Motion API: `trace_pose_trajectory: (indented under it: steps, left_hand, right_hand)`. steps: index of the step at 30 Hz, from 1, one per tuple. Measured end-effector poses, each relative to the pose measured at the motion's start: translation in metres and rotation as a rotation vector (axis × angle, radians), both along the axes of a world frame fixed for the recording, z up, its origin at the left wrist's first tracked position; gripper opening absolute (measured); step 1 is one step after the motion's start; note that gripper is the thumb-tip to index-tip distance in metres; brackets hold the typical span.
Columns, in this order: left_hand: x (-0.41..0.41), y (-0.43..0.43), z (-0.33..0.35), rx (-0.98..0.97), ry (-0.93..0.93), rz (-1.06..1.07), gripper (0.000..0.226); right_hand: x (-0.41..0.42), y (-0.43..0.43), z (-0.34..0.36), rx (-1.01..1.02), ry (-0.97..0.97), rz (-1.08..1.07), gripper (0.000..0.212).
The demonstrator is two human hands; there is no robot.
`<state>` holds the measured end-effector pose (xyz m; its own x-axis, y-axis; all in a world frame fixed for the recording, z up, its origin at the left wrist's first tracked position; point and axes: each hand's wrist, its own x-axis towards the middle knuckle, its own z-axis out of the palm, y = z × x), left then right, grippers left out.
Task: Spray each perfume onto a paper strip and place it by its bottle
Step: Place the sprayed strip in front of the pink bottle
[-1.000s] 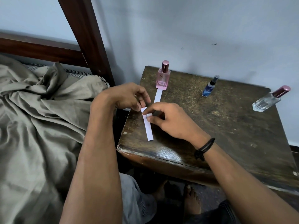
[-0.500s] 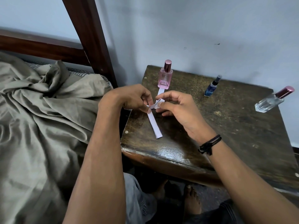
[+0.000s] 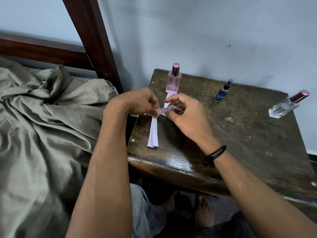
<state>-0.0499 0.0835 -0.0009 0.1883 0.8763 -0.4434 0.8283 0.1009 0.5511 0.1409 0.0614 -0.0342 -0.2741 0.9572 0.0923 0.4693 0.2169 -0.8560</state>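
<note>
A pink perfume bottle (image 3: 173, 79) stands at the back left of the dark wooden table (image 3: 240, 138), with a white paper strip (image 3: 166, 105) lying in front of it. A small blue spray bottle (image 3: 223, 91) stands further right, and a clear bottle with a pink cap (image 3: 288, 104) is at the right edge. My left hand (image 3: 137, 103) pinches the top of a small bundle of paper strips (image 3: 153, 133) whose lower end rests on the table. My right hand (image 3: 185, 115) pulls one strip (image 3: 169, 109) sideways out of that bundle.
A bed with a rumpled grey-green sheet (image 3: 42, 126) fills the left side. A dark wooden bedpost (image 3: 92, 38) rises beside the table, and a pale wall stands behind. My bare feet (image 3: 202, 212) show below the table's front edge.
Both hands have lifted slightly off the table and towards the pink bottle. The right hand has drawn one strip out sideways from the bundle, which now hangs from the left fingers.
</note>
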Motion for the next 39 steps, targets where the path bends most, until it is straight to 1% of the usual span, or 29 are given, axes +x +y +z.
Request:
trace_pose_trajectory:
  steps: [5,11,15,23,26,29,32,36,39]
  left_hand:
    - [-0.001,0.0,-0.002,-0.005,-0.015,0.016,0.019]
    - [-0.002,0.0,-0.001,-0.048,-0.147,0.089,0.026]
    - [-0.002,-0.002,0.0,-0.049,-0.184,0.125,0.026]
    - [0.004,-0.006,0.003,-0.121,-0.246,0.215,0.027]
    - [0.004,-0.006,0.002,-0.123,-0.257,0.247,0.029]
    - [0.003,-0.005,0.001,-0.129,-0.25,0.231,0.028]
    - [0.003,-0.005,0.001,-0.122,-0.257,0.225,0.025]
    - [0.001,-0.004,-0.002,-0.119,-0.278,0.264,0.022]
    - [-0.003,-0.003,-0.002,-0.123,-0.259,0.273,0.016]
  right_hand:
    - [0.003,0.005,0.0,0.069,-0.063,-0.079,0.015]
    - [0.004,0.004,0.002,0.107,-0.031,-0.075,0.013]
    - [0.003,0.004,0.003,0.126,0.01,-0.091,0.015]
    - [0.001,0.003,0.004,0.102,0.075,-0.099,0.024]
    - [0.004,0.007,0.007,0.128,0.112,-0.147,0.025]
    - [0.021,0.019,0.013,0.113,0.239,-0.276,0.03]
    - [0.032,0.024,0.014,0.089,0.324,-0.359,0.028]
    - [0.033,0.02,0.012,0.071,0.303,-0.34,0.026]
    - [0.035,0.021,0.014,0.072,0.286,-0.314,0.025]
